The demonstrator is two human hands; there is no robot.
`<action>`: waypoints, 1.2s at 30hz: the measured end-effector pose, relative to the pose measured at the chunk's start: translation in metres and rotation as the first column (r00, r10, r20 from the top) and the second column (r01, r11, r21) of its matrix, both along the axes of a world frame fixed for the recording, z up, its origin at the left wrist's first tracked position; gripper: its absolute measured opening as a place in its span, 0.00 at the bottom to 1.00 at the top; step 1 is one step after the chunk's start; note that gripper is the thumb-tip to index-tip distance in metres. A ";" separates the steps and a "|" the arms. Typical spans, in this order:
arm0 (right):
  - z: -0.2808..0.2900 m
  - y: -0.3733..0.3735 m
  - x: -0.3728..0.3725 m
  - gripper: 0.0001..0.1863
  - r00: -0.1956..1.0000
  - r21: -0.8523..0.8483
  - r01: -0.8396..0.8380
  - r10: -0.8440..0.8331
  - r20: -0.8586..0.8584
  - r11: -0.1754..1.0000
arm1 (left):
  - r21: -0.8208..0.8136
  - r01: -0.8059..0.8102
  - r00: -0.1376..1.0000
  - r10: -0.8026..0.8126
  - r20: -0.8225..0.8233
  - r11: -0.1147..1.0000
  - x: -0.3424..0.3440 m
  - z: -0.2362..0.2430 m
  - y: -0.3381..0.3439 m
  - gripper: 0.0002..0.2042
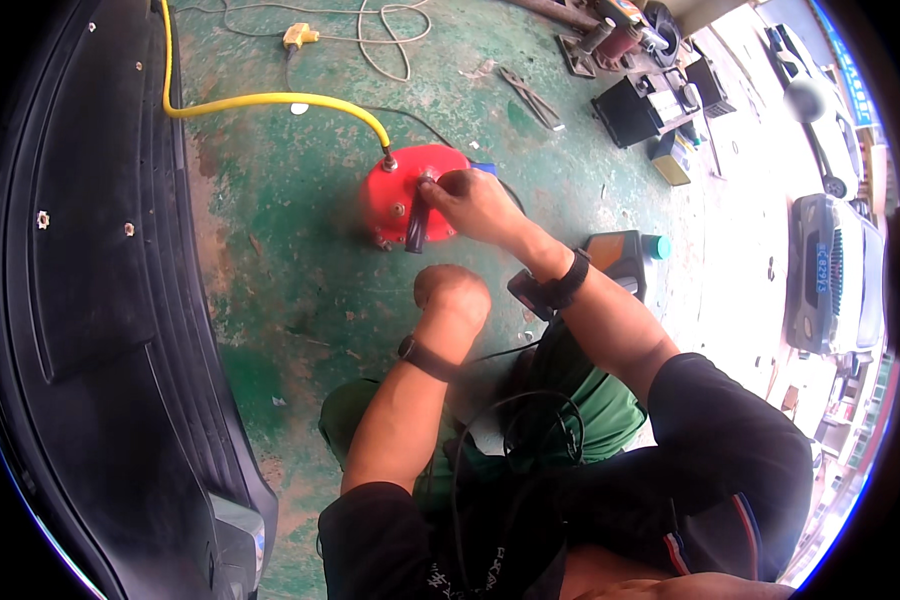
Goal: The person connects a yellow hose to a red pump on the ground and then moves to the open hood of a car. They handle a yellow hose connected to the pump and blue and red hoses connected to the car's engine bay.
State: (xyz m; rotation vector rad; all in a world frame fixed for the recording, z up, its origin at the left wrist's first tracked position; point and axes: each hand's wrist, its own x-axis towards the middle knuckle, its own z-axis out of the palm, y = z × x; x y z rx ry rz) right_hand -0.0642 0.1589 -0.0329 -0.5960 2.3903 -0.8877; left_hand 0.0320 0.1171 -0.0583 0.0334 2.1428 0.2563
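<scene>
Closest to me, my left hand [452, 292] hangs in a loose fist, fingers curled in and nothing in it that I can see, a dark band on its wrist. Just beyond it sits the red tank [413, 193] on the green floor [270, 280], straight ahead of both hands. My right hand [473, 203] is the nearer one to the tank: it rests on the tank's right top edge, fingers pinched together on a small fitting there, though I cannot tell exactly what they grip. A dark handle [417, 225] stands against the tank's front, running near-upright just below those fingers. A yellow hose [270, 100] enters the tank's top left side and runs away leftward. A black bumper [100, 300] lies well left of the tank, and pliers [532, 98] lie beyond it to the right.
</scene>
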 end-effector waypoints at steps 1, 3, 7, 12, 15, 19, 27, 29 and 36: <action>0.000 0.000 0.000 0.23 1.000 -0.004 0.000 0.000 -0.008 1.000 | 0.001 0.000 1.000 0.000 0.005 1.000 0.000 0.001 0.000 0.13; -0.003 0.001 0.000 0.23 0.998 -0.016 -0.017 0.016 -0.053 1.000 | 0.002 0.002 1.000 -0.002 0.014 1.000 -0.001 0.003 0.000 0.12; -0.005 0.002 0.000 0.23 0.997 -0.018 -0.037 0.035 -0.068 0.999 | -0.004 0.004 1.000 -0.004 0.001 1.000 -0.001 0.002 0.000 0.13; -0.006 0.002 -0.001 0.24 0.999 -0.024 -0.009 0.008 -0.048 1.000 | 0.006 0.012 1.000 -0.012 -0.009 1.000 -0.002 0.000 0.002 0.12; -0.009 0.004 -0.002 0.23 0.997 -0.023 -0.025 0.023 -0.079 0.999 | 0.003 0.035 0.999 -0.035 -0.019 0.999 -0.003 -0.001 0.003 0.12; -0.009 0.001 -0.002 0.24 0.999 -0.031 -0.024 0.022 -0.043 0.999 | -0.016 0.019 1.000 -0.019 -0.015 1.000 -0.002 -0.006 0.004 0.13; -0.008 -0.001 -0.004 0.25 1.000 -0.022 0.004 -0.004 -0.011 1.000 | -0.017 0.024 1.000 -0.024 0.003 1.000 -0.002 -0.007 0.003 0.13; -0.010 -0.002 -0.003 0.25 1.000 -0.024 0.011 -0.011 0.000 1.000 | -0.021 0.022 1.000 -0.021 0.009 1.000 -0.002 -0.009 0.003 0.13; -0.009 -0.001 -0.003 0.25 1.000 -0.035 -0.009 0.010 0.027 0.999 | -0.026 0.073 0.996 -0.074 -0.041 0.997 0.001 -0.009 0.004 0.12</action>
